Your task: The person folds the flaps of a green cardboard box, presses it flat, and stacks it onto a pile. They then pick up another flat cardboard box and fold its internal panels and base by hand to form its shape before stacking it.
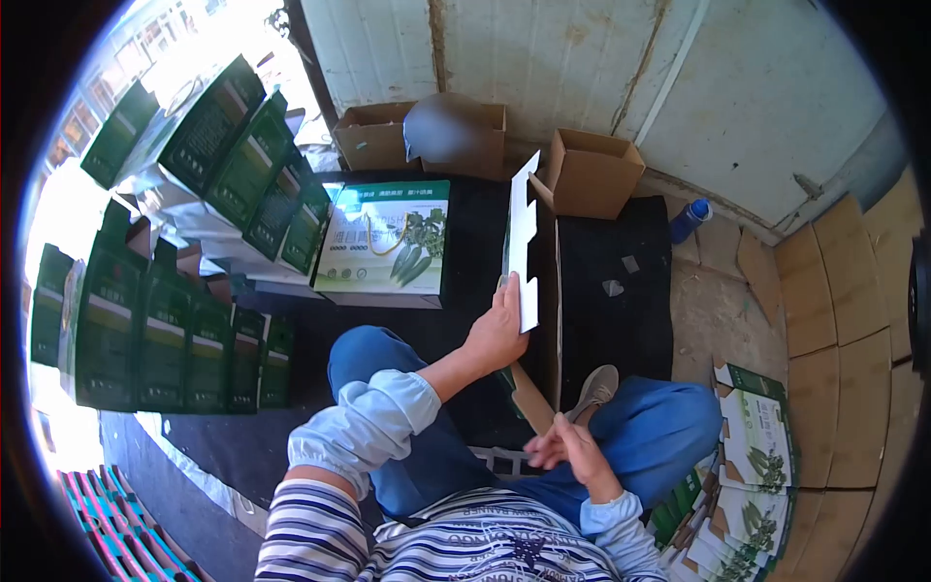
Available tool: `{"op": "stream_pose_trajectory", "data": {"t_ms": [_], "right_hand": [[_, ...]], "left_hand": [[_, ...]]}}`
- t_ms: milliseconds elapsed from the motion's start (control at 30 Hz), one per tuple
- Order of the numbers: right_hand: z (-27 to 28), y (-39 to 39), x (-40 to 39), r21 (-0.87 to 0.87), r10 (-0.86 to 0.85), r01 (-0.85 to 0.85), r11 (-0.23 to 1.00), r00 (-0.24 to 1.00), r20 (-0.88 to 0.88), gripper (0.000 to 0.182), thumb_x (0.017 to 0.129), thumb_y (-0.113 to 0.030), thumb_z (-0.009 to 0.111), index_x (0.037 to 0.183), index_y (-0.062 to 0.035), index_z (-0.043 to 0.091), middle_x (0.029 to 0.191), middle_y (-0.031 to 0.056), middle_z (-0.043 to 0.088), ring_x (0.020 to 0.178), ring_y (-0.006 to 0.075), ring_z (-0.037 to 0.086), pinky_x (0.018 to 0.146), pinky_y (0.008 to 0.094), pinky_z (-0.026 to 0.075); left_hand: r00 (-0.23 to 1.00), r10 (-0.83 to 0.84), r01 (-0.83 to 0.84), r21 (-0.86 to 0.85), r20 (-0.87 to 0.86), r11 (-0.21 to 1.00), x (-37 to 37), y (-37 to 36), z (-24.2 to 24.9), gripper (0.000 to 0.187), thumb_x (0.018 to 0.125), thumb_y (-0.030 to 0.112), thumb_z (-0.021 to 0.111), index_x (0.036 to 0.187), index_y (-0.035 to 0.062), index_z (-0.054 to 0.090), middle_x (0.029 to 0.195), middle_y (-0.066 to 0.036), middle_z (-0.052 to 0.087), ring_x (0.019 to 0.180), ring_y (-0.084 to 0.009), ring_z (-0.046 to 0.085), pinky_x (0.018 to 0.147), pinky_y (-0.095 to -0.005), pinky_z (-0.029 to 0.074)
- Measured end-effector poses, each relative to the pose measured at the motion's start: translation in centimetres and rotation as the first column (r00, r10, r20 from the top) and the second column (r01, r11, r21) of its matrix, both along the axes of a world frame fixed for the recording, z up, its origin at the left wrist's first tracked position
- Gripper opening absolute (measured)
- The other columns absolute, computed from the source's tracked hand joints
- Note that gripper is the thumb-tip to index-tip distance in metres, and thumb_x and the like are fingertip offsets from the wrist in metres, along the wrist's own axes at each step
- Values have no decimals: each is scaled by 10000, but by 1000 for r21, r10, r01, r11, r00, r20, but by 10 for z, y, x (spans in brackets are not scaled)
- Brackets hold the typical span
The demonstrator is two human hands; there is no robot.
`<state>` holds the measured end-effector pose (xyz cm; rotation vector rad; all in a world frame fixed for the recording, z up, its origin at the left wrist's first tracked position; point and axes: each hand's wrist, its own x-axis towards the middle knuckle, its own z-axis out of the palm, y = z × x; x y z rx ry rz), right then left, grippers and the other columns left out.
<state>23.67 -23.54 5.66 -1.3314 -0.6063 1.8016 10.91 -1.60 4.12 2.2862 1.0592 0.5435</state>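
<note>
My left hand (497,328) is closed around the lower end of a carton blank (522,252), held up nearly edge-on. Its white notched edge faces me and its top reaches toward a brown box. Below that hand, a brown cardboard flap (530,400) with a green edge slants down toward my right hand (579,454). The right hand is open over my lap, fingers apart, one fingertip right at the flap's lower end. A finished green-and-white printed carton (383,242) lies on the black-covered surface left of the blank.
Green cartons (208,194) are stacked at left. Brown boxes (596,173) stand by the wall, near a blue bottle (690,220). Flat printed cartons (756,446) lie at right beside a wall of brown boxes (810,281). Pink-and-black items (121,529) sit bottom left.
</note>
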Motion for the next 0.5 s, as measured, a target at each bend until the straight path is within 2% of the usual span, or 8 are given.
{"op": "stream_pose_trajectory", "data": {"t_ms": [33, 67, 133, 200, 300, 400, 433, 500], "right_hand": [[3, -3, 8, 59, 32, -54, 997, 946, 323, 499, 1008, -399, 342, 889, -5, 624, 796, 91, 672, 600, 143, 638, 500, 211, 465], [14, -1, 15, 83, -53, 18, 996, 900, 434, 451, 970, -414, 452, 894, -1, 618, 733, 81, 651, 580, 149, 614, 500, 243, 463], [33, 16, 8, 397, -307, -86, 914, 493, 814, 416, 886, -401, 593, 928, 12, 620, 720, 106, 623, 592, 207, 608, 529, 301, 479], [55, 46, -6, 476, -459, -195, 857, 129, 879, 337, 835, -302, 635, 967, 8, 630, 755, 132, 635, 660, 293, 643, 583, 377, 502], [28, 77, -6, 522, -546, -245, 817, -38, 837, 319, 843, -249, 604, 1000, 28, 621, 844, 173, 637, 764, 362, 638, 674, 441, 503], [3, 80, 21, 391, -357, -177, 903, 194, 914, 271, 844, -179, 563, 983, 47, 616, 893, 224, 639, 816, 397, 630, 701, 461, 499], [4, 79, 29, 412, -363, -153, 898, 270, 892, 238, 839, -144, 547, 945, 58, 612, 922, 256, 629, 820, 414, 619, 694, 456, 496], [11, 72, 35, 465, -415, -108, 879, 307, 856, 224, 843, -144, 540, 923, 52, 614, 903, 252, 631, 804, 417, 616, 690, 455, 493]], "left_hand": [[999, 13, -15, 46, 45, 999, -1, -1, -6, 757, 756, 53, 536, 1381, -123, 147, 1250, -364, 398, 921, -475, 590, 747, -457, 532], [998, 14, -18, 57, 62, 998, -2, -4, -7, 752, 753, 48, 534, 1378, -124, 153, 1243, -361, 404, 920, -472, 592, 744, -458, 532], [996, -3, -6, 90, 94, 996, -3, -4, -8, 743, 747, 36, 531, 1372, -126, 165, 1229, -354, 416, 916, -467, 594, 738, -459, 533], [995, -15, 6, 89, 95, 996, -1, -5, -16, 748, 735, 23, 532, 1371, -125, 167, 1233, -352, 413, 918, -464, 594, 741, -455, 531], [998, -14, 14, 9, 65, 1000, -4, -9, -10, 747, 737, 20, 522, 1377, -121, 164, 1216, -362, 432, 931, -468, 589, 758, -464, 524], [993, -68, 69, -6, 100, 998, -11, -1, -6, 731, 741, 14, 499, 1387, -102, 176, 1200, -365, 459, 960, -469, 577, 802, -469, 505], [981, -113, 112, 18, 157, 994, -15, 5, -8, 727, 744, 13, 492, 1394, -88, 183, 1197, -361, 468, 973, -468, 571, 819, -468, 497], [954, -194, 200, -1, 230, 980, -22, 8, 4, 709, 758, 11, 468, 1417, -19, 208, 1221, -347, 476, 1029, -456, 549, 882, -461, 464]]}}
